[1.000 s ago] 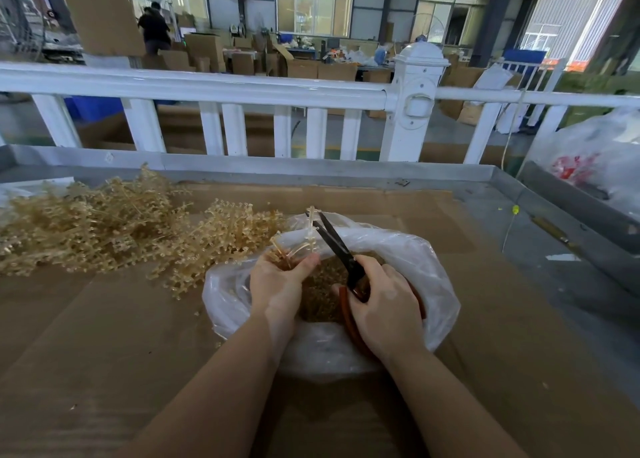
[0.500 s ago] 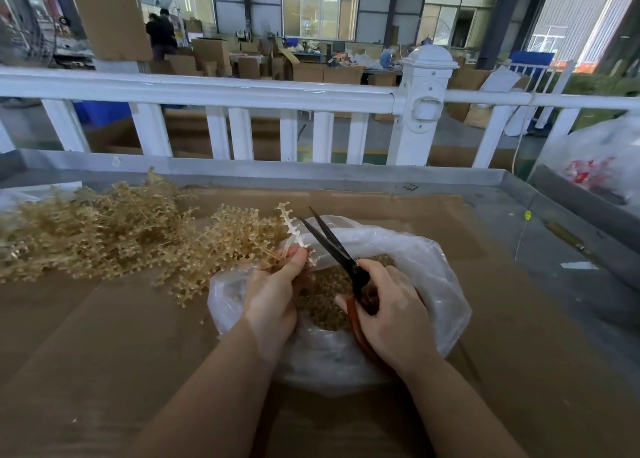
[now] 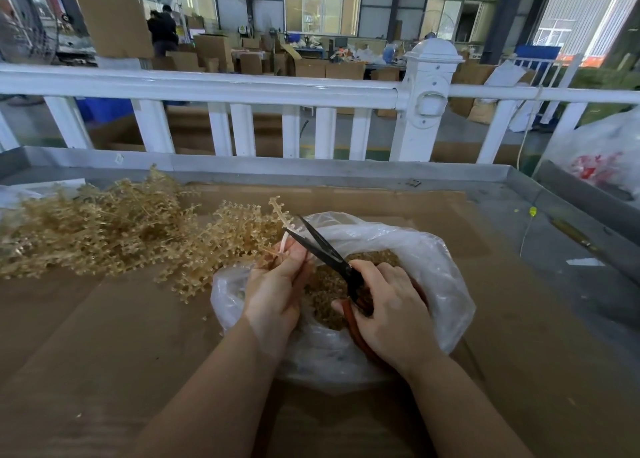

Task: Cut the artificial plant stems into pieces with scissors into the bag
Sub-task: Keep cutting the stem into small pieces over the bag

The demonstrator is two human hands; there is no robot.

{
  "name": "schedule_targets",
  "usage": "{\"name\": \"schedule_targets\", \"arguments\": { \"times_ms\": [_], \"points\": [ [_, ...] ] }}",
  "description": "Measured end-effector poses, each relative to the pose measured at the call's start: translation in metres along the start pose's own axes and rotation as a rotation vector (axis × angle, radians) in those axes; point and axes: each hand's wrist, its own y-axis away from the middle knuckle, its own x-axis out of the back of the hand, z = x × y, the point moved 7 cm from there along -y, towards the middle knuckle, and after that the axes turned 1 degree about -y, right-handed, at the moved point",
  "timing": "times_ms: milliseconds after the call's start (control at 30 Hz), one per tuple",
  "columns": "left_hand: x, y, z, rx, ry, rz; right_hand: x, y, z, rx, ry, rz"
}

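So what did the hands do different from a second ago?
The left hand brought up a fresh stem, which now sticks up above the plastic bag; a second ago only a short stub showed. The scissors in the right hand went from closed to open, blades around the stem. Both hands kept their grips, and the bag and the pile of stems stayed put.

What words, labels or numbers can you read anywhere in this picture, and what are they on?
No text here can be read.
Red print on the white bag at the far right: too blurred to read.
Small sticker on the metal table rim: too small to read.
Cardboard boxes in the background: no legible markings.
Scissors and the clear plastic bag: no visible lettering.
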Motion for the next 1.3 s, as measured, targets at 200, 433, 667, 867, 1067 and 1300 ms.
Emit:
{"name": "schedule_targets", "arguments": {
  "times_ms": [200, 433, 667, 867, 1067, 1300],
  "points": [
    [0.0001, 0.0029, 0.0016, -0.004, 0.072, 0.01, -0.0008, 0.0, -0.0003, 0.018, -0.002, -0.007],
    [0.0015, 0.0043, -0.0002, -0.002, -0.007, 0.055, -0.0013, -0.0004, -0.0012, 0.022, -0.004, -0.006],
    [0.002, 0.0058, -0.0007, -0.005, -0.064, 0.051, -0.0018, -0.001, -0.0021, 0.027, -0.008, -0.029],
    [0.0011, 0.0044, -0.0022, 0.007, -0.078, 0.005, -0.002, -0.0007, -0.0022, 0.024, -0.047, -0.032],
    [0.0005, 0.0025, -0.0018, -0.002, -0.041, -0.008, -0.0017, -0.0013, -0.0022, 0.015, -0.082, -0.006],
    [-0.0001, 0.0008, -0.0021, -0.009, -0.004, -0.04, -0.0026, -0.0012, -0.0035, 0.016, -0.046, -0.026]
  ]
}}
